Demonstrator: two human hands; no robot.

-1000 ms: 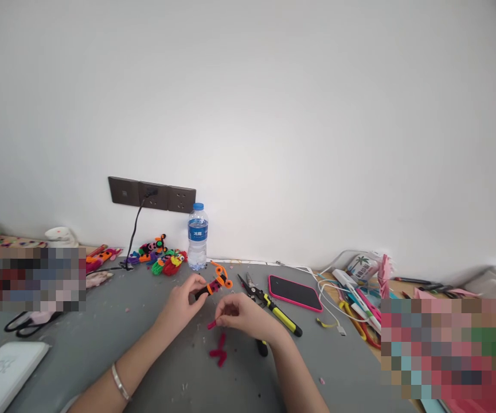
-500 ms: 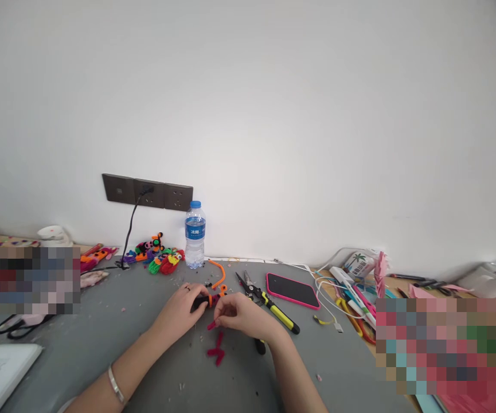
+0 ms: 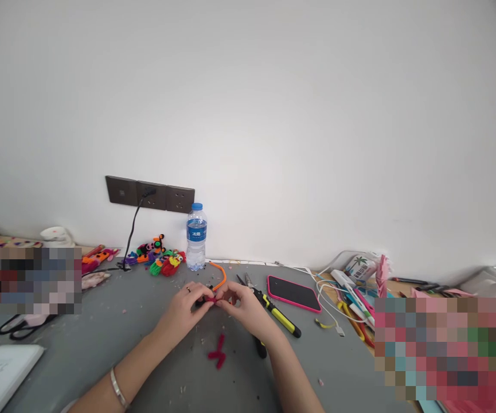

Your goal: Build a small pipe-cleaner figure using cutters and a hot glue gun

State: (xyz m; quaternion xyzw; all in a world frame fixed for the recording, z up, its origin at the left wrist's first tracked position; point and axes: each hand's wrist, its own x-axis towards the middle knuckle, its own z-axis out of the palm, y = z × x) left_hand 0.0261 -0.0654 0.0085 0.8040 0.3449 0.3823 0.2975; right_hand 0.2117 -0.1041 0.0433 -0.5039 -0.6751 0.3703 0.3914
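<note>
My left hand (image 3: 186,310) and my right hand (image 3: 241,304) meet over the grey mat, fingertips close together. Between them is a small dark and magenta fuzzy piece (image 3: 214,299), mostly covered by the fingers of both hands, which are pinched on it. Just below lie several short magenta fuzzy pieces (image 3: 217,354) on the mat. An orange fuzzy stem (image 3: 222,275) curves behind my hands. Black-and-yellow pliers (image 3: 282,320) lie beside my right hand, and a second tool's dark handle (image 3: 259,347) shows below my right wrist.
A water bottle (image 3: 196,238) stands by the wall, with colourful fuzzy figures (image 3: 166,261) to its left. A pink-edged phone (image 3: 294,293) and white cables (image 3: 327,304) lie at right. A white box (image 3: 4,376) sits front left on the grey mat (image 3: 144,384).
My right hand has moved up and left with the short magenta piece, and its fingertips now meet those of my left hand. My left hand has turned its fingers inward. The view shifted slightly.
</note>
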